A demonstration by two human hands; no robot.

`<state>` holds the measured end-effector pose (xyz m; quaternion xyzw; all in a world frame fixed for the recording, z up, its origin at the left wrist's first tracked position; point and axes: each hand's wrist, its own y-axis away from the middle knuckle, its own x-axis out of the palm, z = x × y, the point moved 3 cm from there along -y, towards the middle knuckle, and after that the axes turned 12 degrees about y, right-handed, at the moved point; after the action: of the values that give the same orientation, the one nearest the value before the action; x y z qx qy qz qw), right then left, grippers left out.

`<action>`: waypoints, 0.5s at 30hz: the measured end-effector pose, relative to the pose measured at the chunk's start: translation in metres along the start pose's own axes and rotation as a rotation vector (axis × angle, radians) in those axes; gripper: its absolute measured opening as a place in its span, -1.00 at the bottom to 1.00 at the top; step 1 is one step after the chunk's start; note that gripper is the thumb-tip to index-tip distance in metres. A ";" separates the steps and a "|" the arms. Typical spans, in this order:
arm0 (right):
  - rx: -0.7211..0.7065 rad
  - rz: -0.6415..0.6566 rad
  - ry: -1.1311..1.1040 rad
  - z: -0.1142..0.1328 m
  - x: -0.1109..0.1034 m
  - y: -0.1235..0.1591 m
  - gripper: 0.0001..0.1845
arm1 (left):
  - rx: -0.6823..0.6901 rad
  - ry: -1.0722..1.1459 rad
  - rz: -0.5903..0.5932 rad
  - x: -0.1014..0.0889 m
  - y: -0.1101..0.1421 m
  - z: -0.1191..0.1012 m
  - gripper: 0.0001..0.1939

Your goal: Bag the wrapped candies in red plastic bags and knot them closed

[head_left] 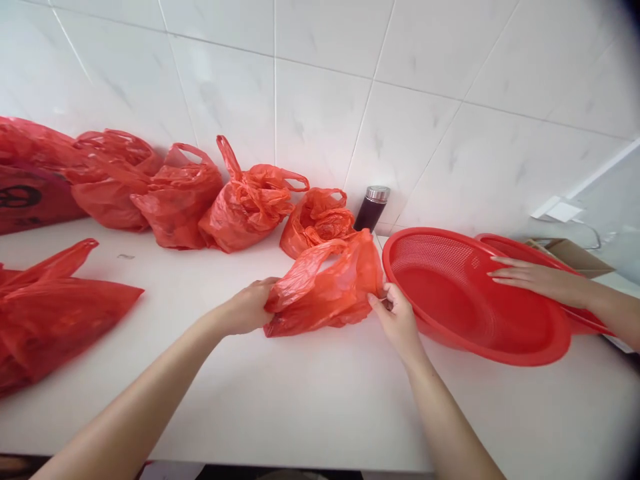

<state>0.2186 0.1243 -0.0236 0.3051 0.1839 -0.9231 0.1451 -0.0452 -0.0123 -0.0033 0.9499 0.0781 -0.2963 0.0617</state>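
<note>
A thin red plastic bag (325, 293) lies on the white tabletop in front of me, its mouth partly spread. My left hand (253, 305) grips its left side, with the fingertips hidden behind the plastic. On the bag's right edge, my right hand (397, 313) pinches the film between thumb and fingers. Just right of that hand stands a red perforated plastic basket (440, 287), tilted, with a bare inside. Another person's hand (525, 277) rests on the basket's far right side.
Several filled red bags (247, 207) stand along the tiled wall. Another red bag (65, 313) lies at the left. A dark thermos (371, 208) stands behind the bag. A second red basket (515, 248) and a cardboard box (575, 257) are at the right.
</note>
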 end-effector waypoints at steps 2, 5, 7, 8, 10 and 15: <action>-0.028 0.117 -0.072 0.008 0.006 0.004 -0.56 | -0.029 0.052 0.024 -0.008 0.009 0.008 -0.39; -0.086 0.347 -0.234 0.023 0.027 0.012 -0.22 | -0.061 0.057 -0.035 0.004 0.021 0.021 -0.22; -0.140 0.449 -0.291 0.034 0.042 0.015 -0.14 | -0.017 0.043 -0.106 0.020 0.025 0.022 -0.32; -0.162 0.485 -0.284 0.038 0.050 0.016 -0.19 | 0.010 0.070 -0.132 0.027 0.025 0.019 -0.40; -0.172 0.550 -0.219 0.043 0.063 0.016 -0.43 | 0.036 0.179 -0.115 0.035 0.023 0.011 -0.56; -0.112 0.544 -0.168 0.038 0.070 0.005 -0.71 | -0.045 0.385 0.115 0.016 0.018 -0.010 -0.77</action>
<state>0.1469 0.0926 -0.0398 0.2572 0.1331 -0.8607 0.4188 -0.0238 -0.0265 -0.0029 0.9903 0.0407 -0.1035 0.0838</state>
